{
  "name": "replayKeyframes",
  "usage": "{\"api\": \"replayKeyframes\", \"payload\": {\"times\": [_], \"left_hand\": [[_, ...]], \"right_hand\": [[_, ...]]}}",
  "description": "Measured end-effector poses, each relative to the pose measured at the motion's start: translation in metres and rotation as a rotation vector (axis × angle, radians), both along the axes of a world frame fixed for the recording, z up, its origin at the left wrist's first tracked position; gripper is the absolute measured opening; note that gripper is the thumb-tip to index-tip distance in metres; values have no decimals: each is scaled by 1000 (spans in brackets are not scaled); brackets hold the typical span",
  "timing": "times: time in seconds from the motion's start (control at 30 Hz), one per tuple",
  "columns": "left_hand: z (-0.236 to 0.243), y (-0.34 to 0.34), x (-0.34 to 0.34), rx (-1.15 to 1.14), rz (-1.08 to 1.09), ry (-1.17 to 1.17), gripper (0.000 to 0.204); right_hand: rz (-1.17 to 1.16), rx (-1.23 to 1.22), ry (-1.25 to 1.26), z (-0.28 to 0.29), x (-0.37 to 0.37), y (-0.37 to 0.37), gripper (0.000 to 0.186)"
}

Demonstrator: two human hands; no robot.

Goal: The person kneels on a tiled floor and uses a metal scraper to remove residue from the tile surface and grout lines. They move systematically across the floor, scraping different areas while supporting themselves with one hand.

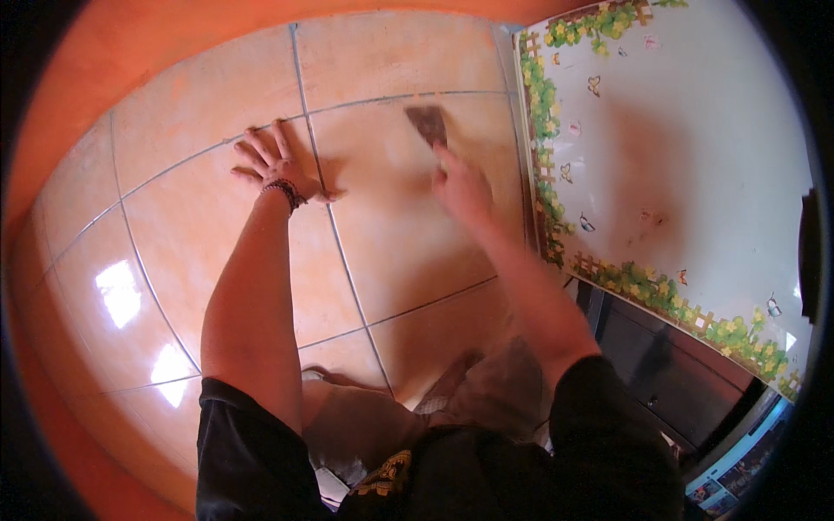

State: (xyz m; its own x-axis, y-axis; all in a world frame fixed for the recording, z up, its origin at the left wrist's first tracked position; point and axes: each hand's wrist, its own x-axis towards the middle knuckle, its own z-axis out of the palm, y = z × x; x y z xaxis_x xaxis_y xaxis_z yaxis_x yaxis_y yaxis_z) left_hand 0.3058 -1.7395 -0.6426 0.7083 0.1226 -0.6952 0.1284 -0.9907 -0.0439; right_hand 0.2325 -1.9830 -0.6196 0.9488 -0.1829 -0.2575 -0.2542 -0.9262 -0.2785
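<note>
Grips scraper (pixel 430 128) in curled right hand (pixel 463 185) left of, and apart from, white panel (pixel 725 113), too blurred to judge contact with floor (pixel 382 200), and plants open left hand (pixel 278 167), spread wide, on floor farther left of white panel. Could snag scraper in grout line (pixel 373 100) if pushed too steeply, or knock white panel if swung too far toward it. Could also scratch floor by pressing too hard, or skid on left hand by leaning too heavily.

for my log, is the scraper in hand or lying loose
In hand: the right hand grips the scraper, which juts out beyond it.
</note>
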Motion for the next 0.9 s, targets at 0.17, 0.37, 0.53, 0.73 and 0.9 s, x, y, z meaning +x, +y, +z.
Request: {"api": "replayKeyframes", "payload": {"times": [0.17,0.37,0.53,0.73,0.9], "left_hand": [[-9,8,3,-13,25,-34,156],[5,-12,7,8,13,15,157],[6,0,9,32,34,51,158],[3,-5,13,-12,50,25,161],[-1,-10,15,-53,69,23,165]], "right_hand": [[-122,69,150,7,-36,23,44],[-36,-11,80,11,14,24,43],[-76,-18,223,24,-56,13,42],[-204,-75,-14,11,12,-84,42],[-195,-76,65,-12,81,-137,39]]}}
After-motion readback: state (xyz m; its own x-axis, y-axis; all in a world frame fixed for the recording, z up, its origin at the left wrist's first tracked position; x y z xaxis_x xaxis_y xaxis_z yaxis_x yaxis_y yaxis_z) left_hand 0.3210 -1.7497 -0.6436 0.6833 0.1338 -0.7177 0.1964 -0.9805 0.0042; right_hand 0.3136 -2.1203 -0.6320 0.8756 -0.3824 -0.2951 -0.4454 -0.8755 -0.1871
